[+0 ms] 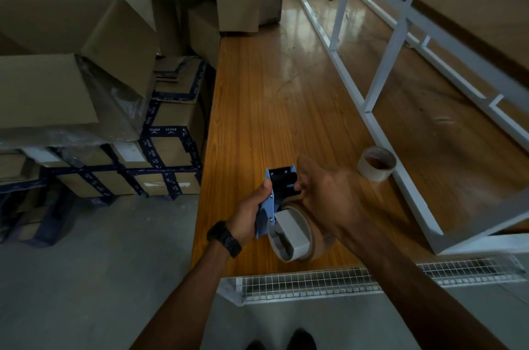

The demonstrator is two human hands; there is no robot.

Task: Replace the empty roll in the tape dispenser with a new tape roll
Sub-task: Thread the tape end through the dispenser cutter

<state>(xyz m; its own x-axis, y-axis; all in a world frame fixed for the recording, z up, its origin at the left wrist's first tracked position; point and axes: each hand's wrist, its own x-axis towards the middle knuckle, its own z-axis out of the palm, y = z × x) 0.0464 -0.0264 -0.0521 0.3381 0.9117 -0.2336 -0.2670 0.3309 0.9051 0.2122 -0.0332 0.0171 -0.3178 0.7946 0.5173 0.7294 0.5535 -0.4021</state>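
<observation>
Over the wooden table, the tape dispenser already carries the new tape roll. The empty roll stands well apart. The left hand grips the blue handle, and the right hand pinches the dispenser's black head. Threading seems underway; next, the tape end needs drawing over the cutter.
</observation>
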